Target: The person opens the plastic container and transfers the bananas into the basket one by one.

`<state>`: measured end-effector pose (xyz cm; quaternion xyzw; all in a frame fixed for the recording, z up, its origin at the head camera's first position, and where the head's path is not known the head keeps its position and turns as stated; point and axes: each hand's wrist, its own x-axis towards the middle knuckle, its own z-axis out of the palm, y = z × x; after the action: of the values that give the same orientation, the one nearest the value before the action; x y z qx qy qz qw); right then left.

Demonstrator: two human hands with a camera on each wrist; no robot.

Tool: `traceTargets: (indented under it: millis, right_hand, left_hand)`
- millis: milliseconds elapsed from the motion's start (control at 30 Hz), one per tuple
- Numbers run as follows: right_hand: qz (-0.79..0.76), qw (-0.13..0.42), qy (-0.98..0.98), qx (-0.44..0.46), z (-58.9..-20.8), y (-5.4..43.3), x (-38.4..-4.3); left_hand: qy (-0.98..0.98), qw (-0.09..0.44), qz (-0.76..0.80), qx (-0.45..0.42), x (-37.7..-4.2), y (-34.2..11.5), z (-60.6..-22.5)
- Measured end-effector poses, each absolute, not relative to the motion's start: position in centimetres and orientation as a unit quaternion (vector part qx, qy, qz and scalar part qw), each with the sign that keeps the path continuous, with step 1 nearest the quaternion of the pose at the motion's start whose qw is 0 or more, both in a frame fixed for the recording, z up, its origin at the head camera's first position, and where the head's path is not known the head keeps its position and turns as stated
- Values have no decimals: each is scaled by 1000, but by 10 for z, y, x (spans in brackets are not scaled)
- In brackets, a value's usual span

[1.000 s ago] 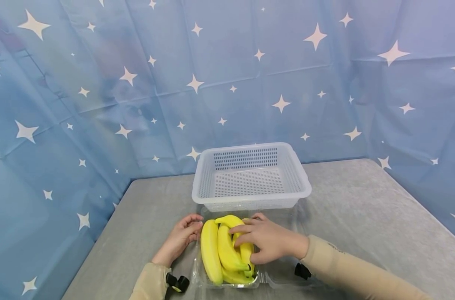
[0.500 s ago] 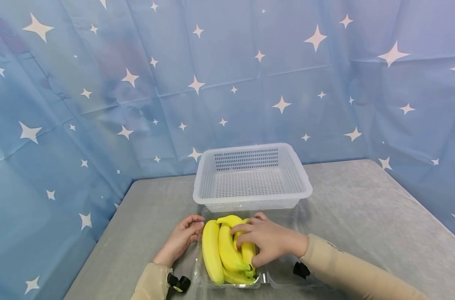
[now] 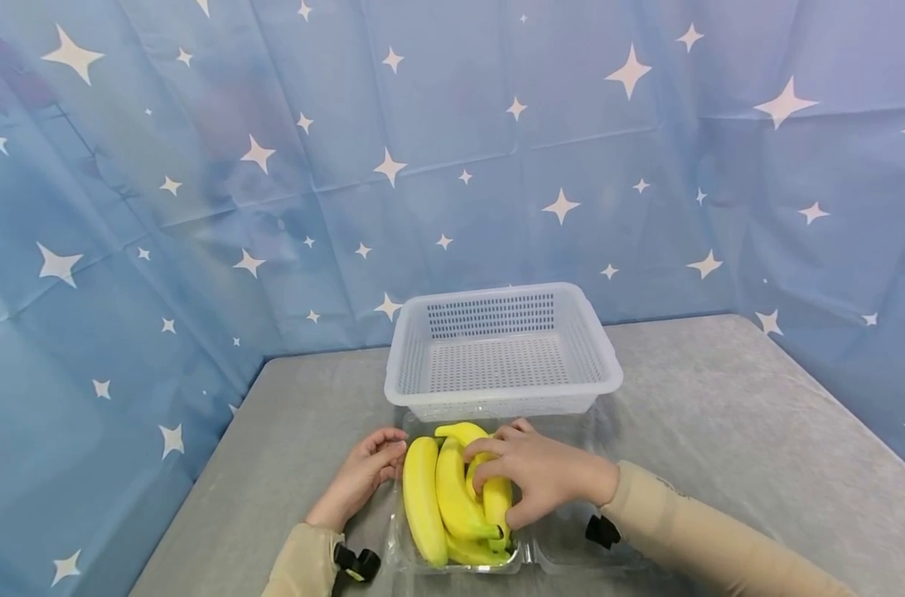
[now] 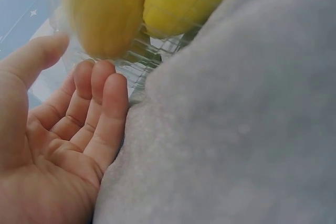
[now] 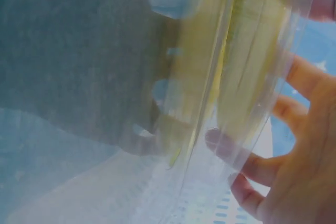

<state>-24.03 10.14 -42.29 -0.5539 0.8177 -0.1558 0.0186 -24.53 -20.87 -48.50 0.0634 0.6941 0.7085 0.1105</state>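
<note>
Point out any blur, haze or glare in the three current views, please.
Head: fairly evenly lit and mostly crisp, with small glints on the plastic box; left wrist: the grey tabletop is soft and out of focus, the left hand clearer; right wrist: hazy and low in contrast, the bananas pale behind clear plastic.

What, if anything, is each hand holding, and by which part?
The right hand grips the rightmost banana about its middle, fingers and thumb on opposite sides. The left hand holds nothing, resting beside the clear box.
</note>
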Motion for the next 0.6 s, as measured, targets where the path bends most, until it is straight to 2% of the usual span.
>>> traceTargets:
  millis: [600]
  right_hand:
    - [-139, 30, 822, -551, -415, 105, -241]
  left_hand:
    - [689, 112, 714, 63, -247, -209, -486]
